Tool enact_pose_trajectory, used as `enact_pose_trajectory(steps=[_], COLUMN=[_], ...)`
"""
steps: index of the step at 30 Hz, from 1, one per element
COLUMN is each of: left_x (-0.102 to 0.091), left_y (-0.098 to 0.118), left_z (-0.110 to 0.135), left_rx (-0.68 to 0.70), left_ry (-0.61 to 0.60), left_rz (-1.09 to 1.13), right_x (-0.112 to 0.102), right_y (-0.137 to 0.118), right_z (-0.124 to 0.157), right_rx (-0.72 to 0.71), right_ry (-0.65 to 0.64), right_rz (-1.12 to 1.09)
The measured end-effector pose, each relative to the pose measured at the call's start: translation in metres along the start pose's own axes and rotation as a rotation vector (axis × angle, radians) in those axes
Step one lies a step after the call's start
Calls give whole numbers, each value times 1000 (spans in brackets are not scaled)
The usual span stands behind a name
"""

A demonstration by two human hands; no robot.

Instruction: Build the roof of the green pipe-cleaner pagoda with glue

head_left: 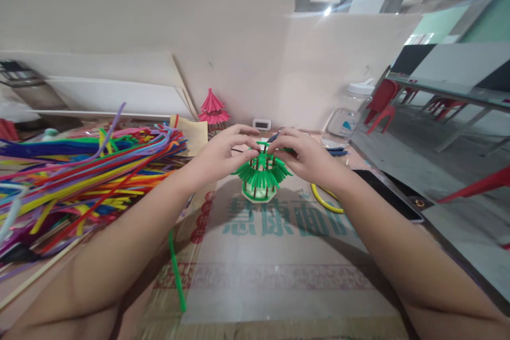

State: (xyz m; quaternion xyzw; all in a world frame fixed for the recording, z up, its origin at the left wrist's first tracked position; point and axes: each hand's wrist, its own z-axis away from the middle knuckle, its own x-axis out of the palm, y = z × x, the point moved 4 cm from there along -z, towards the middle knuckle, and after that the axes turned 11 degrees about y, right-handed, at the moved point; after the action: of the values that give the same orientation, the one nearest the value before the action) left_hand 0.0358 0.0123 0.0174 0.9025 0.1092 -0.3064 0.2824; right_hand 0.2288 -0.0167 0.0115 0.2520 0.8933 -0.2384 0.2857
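Fuzzy stems (pixel 107 167): spreading left of the printed board (pixel 295 297).
Left hand (pixel 217 154), right hand (pixel 305 154): reaching over the board, fingers bending; clamped or not, I cannot tell.
Green pagoda (pixel 263 176): standing on the board's far part, between the hands.

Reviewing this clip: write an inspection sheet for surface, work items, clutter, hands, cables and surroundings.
Surface: printed sheet under the work.
Work items: green tiered model, upright between the hands.
Clutter: multicoloured craft stems heaped left; phone-like slab right.
Hands: left hand and right hand at the model's top, fingers curled; exact grip unclear.
Cables: none certain; yellow loop right of the model, nature unclear.
Surroundings: red chair and long table beyond, right.
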Motion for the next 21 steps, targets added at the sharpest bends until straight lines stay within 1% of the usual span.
enact_pose_trajectory(steps=[6,15,18,21], left_x=[4,5,4,1], left_y=[3,3,1,-1], left_z=[0,0,0,0], left_rx=[53,53,48,59], left_ry=[11,1,-22,-72], left_rz=[-50,-64,-55,-69], right_x=[1,2,2,1], right_y=[0,-2,-4,-4], right_z=[-1,0,1,0], right_rx=[4,2,1,3], right_ry=[-12,-15,-16,-5], right_rz=[3,24,25,25])
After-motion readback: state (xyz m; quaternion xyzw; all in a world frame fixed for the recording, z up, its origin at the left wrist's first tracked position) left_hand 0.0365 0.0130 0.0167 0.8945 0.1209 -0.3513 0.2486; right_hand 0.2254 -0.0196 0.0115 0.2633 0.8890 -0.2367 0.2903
